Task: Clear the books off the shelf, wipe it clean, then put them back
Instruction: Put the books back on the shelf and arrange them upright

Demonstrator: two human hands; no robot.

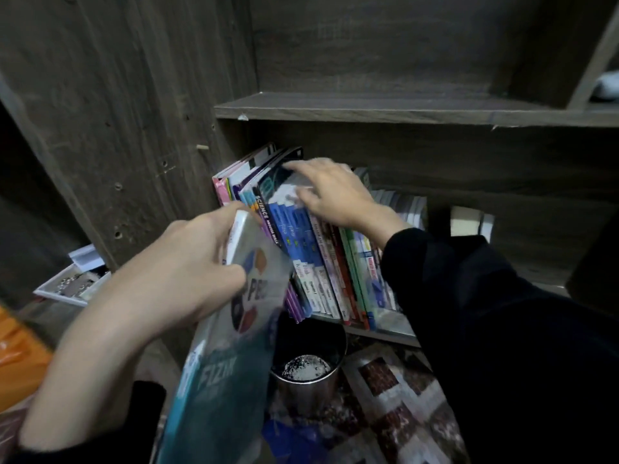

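A row of thin books [301, 249] leans to the left on a low shelf [392, 324] of a dark wooden bookcase. My right hand [330, 192] lies on the tops of these books with its fingers spread, touching the upper edges. My left hand [187, 262] grips a teal and white book [227, 356] by its upper part, in front of the left end of the row. That book is tilted and hangs down below the shelf edge. More books [408, 205] stand further right on the same shelf, behind my right sleeve.
The shelf board above [368, 108] looks bare. A round metal bin [306, 370] stands on a patterned carpet [402, 396] under the shelf. A white tray of small items [72, 283] lies at the left. An orange thing [16, 356] sits at the left edge.
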